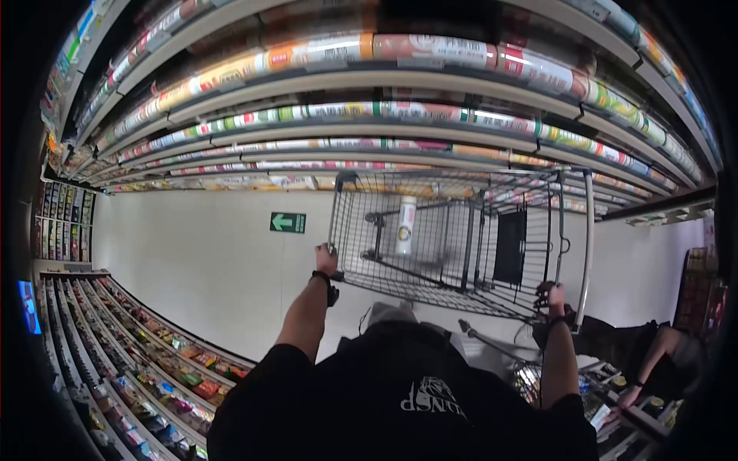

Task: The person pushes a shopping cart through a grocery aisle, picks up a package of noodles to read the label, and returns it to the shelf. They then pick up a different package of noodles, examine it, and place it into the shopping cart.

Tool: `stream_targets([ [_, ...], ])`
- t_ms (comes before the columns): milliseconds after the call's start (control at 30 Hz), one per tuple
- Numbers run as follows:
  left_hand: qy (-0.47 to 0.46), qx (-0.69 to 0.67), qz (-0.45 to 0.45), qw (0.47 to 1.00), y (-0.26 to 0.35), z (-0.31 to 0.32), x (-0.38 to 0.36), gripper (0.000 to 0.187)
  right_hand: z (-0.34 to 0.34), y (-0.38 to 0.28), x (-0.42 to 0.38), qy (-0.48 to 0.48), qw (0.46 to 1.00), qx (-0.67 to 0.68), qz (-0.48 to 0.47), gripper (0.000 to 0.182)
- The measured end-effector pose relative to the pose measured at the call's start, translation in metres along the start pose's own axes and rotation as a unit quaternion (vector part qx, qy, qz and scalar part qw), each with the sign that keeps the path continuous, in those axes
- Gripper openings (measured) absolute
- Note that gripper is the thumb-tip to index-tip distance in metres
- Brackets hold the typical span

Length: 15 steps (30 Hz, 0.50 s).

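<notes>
A wire shopping cart (461,238) stands crosswise in front of me, beside the shelf. In its basket lies one white cylindrical package (407,227) with a dark round mark. My left hand (327,260) is closed on the cart's rim at the near left corner, a dark band on the wrist. Toward the cart's right end, my right hand (550,296) is at the near side rim, its fingers curled around the wire edge. A black child-seat panel (510,247) sits inside the basket near the handle (589,246).
Long shelves of packaged goods (346,111) curve across the top. More shelves (154,346) run along the lower left. A green arrow sign (287,223) lies on the pale floor (207,261). At the lower right, a person in dark clothing (646,357) stands by another cart (530,380).
</notes>
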<state>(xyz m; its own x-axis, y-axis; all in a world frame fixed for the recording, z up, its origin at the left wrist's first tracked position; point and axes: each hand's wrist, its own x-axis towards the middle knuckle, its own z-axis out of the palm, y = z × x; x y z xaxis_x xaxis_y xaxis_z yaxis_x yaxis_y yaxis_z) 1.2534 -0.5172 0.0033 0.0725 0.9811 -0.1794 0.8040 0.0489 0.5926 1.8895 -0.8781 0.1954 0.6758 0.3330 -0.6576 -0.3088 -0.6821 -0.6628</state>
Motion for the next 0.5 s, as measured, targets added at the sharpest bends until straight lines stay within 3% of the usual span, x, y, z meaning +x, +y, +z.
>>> stream_targets([
  [67, -0.078, -0.091, -0.102, 0.987, 0.000, -0.022, -0.014, 0.026, 0.003, 0.004, 0.005, -0.043, 0.999, -0.032, 0.001, 0.031],
  [133, -0.056, -0.085, -0.114, 0.988, -0.004, -0.028, -0.023, 0.025, 0.010, 0.007, -0.001, -0.048, 0.998, -0.026, -0.022, 0.032],
  [167, -0.044, -0.029, -0.063, 0.997, -0.021, -0.025, -0.023, 0.032, 0.015, 0.006, -0.004, -0.045, 0.998, -0.034, -0.004, 0.031],
  [267, -0.029, 0.114, -0.153, 0.981, 0.016, -0.052, -0.050, 0.042, 0.026, 0.016, -0.010, -0.029, 0.998, -0.049, -0.015, 0.032],
  [300, -0.032, 0.115, -0.187, 0.975, 0.005, -0.047, -0.049, 0.054, 0.032, 0.016, -0.016, -0.029, 0.998, -0.050, -0.015, 0.033],
  [400, -0.048, 0.114, -0.269, 0.955, 0.021, -0.077, -0.058, 0.056, 0.052, 0.011, -0.050, -0.022, 0.998, -0.057, 0.002, 0.035],
  [500, -0.044, 0.138, -0.264, 0.954, 0.018, -0.102, -0.073, 0.059, 0.073, 0.012, -0.078, -0.021, 0.999, -0.037, -0.003, 0.026],
])
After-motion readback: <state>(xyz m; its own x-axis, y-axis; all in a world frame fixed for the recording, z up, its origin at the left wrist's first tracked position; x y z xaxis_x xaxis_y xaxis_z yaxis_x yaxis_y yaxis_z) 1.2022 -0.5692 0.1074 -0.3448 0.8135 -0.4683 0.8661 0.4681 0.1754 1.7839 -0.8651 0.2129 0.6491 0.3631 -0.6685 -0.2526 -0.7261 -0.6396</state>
